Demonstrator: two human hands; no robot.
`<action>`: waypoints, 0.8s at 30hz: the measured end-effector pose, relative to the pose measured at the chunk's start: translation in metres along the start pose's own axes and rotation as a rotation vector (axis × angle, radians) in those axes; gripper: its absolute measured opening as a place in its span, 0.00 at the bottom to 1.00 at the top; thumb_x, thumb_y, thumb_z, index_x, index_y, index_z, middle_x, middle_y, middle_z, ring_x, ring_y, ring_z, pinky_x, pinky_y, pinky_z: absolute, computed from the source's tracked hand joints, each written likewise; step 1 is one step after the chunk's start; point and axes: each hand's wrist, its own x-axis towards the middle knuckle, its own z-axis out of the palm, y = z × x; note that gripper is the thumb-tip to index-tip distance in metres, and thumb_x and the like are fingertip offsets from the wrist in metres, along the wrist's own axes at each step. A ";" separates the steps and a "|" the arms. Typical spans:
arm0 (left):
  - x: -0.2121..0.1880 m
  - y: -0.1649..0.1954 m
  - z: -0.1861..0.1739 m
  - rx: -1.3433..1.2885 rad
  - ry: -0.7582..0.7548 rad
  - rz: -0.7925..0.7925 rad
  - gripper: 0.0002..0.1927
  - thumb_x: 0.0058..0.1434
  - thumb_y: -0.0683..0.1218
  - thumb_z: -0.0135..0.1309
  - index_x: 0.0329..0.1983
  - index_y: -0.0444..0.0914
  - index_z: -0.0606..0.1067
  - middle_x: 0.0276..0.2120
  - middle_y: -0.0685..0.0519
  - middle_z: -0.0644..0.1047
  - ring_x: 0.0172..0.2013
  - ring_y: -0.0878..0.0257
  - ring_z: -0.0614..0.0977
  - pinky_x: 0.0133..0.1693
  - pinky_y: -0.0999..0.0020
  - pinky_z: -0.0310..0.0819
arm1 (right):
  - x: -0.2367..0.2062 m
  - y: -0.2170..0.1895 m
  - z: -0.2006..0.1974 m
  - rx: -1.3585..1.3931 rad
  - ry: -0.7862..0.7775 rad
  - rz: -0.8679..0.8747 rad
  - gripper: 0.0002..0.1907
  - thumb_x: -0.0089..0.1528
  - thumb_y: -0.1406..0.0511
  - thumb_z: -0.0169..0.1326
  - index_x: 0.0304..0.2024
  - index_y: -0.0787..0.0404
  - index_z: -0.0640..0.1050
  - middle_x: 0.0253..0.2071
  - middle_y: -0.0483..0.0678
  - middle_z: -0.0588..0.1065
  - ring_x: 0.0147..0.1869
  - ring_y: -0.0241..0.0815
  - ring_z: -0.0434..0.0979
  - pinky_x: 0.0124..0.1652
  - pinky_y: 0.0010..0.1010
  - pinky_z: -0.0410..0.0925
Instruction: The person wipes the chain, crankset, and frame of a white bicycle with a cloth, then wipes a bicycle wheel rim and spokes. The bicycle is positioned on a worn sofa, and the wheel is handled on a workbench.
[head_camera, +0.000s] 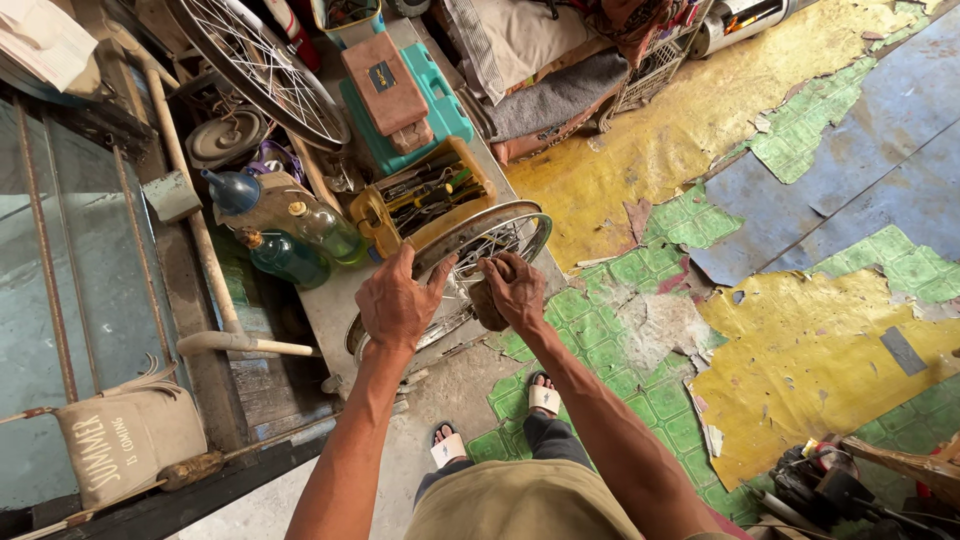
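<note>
Nearby, bottles and a toolbox crowd the wheel.

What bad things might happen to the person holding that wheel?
The left hand grips the rim of the spoked wheel, so fingers might get pinched between the thin spokes if it turns. The right hand presses a brown rag against the rim, and the rag may snag. The wheel stands close to the yellow tool tray, which it might knock.
</note>
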 end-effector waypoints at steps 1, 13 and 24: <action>-0.001 -0.001 0.000 -0.007 0.001 0.005 0.28 0.60 0.66 0.62 0.35 0.36 0.77 0.28 0.45 0.82 0.27 0.51 0.85 0.28 0.60 0.79 | -0.001 0.003 0.000 0.027 -0.017 0.015 0.22 0.61 0.51 0.63 0.41 0.64 0.83 0.30 0.50 0.82 0.32 0.39 0.80 0.33 0.33 0.74; -0.008 -0.008 -0.004 -0.022 0.019 0.014 0.29 0.59 0.68 0.61 0.31 0.36 0.76 0.28 0.47 0.81 0.26 0.52 0.84 0.27 0.60 0.78 | 0.002 0.051 -0.026 0.609 -0.167 0.695 0.29 0.57 0.45 0.63 0.41 0.64 0.80 0.34 0.46 0.77 0.34 0.38 0.77 0.35 0.31 0.72; -0.008 -0.007 -0.005 -0.023 -0.005 0.025 0.29 0.59 0.67 0.62 0.33 0.36 0.76 0.27 0.47 0.81 0.26 0.54 0.84 0.27 0.61 0.77 | 0.019 0.034 -0.022 0.638 -0.085 0.611 0.19 0.55 0.52 0.69 0.27 0.60 0.79 0.24 0.41 0.75 0.24 0.32 0.73 0.25 0.26 0.67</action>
